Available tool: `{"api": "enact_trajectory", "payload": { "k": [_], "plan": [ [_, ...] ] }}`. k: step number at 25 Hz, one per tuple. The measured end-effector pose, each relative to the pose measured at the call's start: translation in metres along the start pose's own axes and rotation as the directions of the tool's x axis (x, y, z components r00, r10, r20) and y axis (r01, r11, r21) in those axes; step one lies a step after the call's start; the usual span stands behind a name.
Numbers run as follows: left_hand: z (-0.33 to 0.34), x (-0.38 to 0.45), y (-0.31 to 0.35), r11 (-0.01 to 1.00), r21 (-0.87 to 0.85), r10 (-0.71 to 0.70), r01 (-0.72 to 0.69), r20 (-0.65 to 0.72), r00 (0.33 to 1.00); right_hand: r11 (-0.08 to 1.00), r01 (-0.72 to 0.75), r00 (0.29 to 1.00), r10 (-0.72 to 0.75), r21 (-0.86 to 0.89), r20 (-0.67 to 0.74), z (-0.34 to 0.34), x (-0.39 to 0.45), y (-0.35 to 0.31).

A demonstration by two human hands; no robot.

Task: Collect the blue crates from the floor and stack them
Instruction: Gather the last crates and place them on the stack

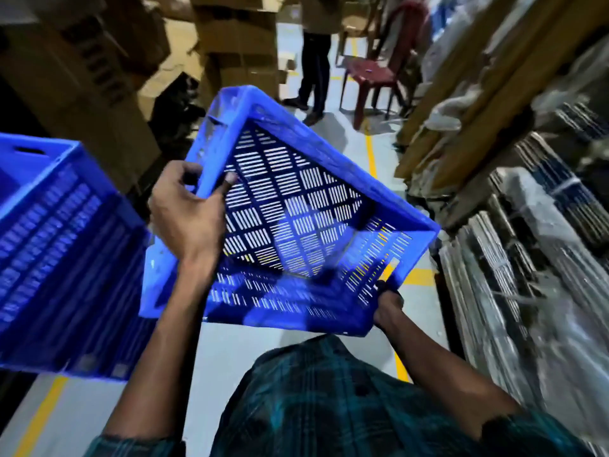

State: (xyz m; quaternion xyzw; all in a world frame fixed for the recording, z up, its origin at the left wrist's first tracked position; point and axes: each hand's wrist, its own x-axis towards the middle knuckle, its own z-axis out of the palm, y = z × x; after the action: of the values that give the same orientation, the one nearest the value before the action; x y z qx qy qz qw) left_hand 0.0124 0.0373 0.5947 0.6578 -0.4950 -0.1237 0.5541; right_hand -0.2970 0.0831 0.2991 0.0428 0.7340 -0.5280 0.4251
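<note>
I hold an empty blue slotted crate point(296, 212) in the air in front of my chest, tilted, its open side facing me. My left hand point(189, 206) grips its left rim, thumb inside and fingers through the handle slot. My right hand point(389, 306) grips the crate's lower right corner from beneath, mostly hidden by the rim. A stack of blue crates point(59, 258) stands at the left, its top rim near the height of the held crate.
Cardboard boxes point(99, 77) are piled at the left and back. Shelving with wrapped goods point(527, 242) lines the right. A person's legs point(313, 67) and a maroon plastic chair point(372, 74) stand ahead on the grey floor with yellow lines point(370, 153).
</note>
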Motion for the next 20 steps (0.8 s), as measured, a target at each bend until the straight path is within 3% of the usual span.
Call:
{"api": "enact_trajectory", "payload": {
  "k": [2,4,7,11,15,17,20],
  "plan": [
    [-0.010,0.028,-0.029,0.993,0.068,-0.093,0.101,-0.114,0.989,0.990,0.046,0.999,-0.041,-0.135,0.035,0.034,0.010,-0.017],
    [-0.023,0.049,-0.064,0.967,0.084,-0.215,0.240,-0.227,0.950,0.925,0.207,0.977,-0.177,-0.318,0.122,0.079,0.002,-0.036],
    [-0.043,0.060,-0.106,0.912,0.063,-0.354,0.406,-0.382,0.854,0.755,0.412,0.911,-0.320,-0.510,0.262,0.136,-0.040,-0.072],
    [-0.084,0.064,-0.148,0.833,0.044,-0.439,0.552,-0.554,0.707,0.521,0.579,0.814,-0.331,-0.627,0.477,0.221,-0.054,-0.090],
    [-0.117,0.043,-0.183,0.831,0.063,-0.411,0.553,-0.602,0.685,0.249,0.783,0.622,-0.312,-0.570,0.718,0.283,-0.062,-0.090],
    [-0.121,0.028,-0.186,0.801,0.076,-0.456,0.593,-0.564,0.688,0.187,0.841,0.541,-0.303,-0.508,0.785,0.309,-0.059,-0.095],
    [-0.111,-0.009,-0.179,0.802,-0.058,-0.553,0.595,-0.449,0.701,0.149,0.866,0.500,-0.286,-0.478,0.817,0.346,-0.055,-0.101]
  ]
}}
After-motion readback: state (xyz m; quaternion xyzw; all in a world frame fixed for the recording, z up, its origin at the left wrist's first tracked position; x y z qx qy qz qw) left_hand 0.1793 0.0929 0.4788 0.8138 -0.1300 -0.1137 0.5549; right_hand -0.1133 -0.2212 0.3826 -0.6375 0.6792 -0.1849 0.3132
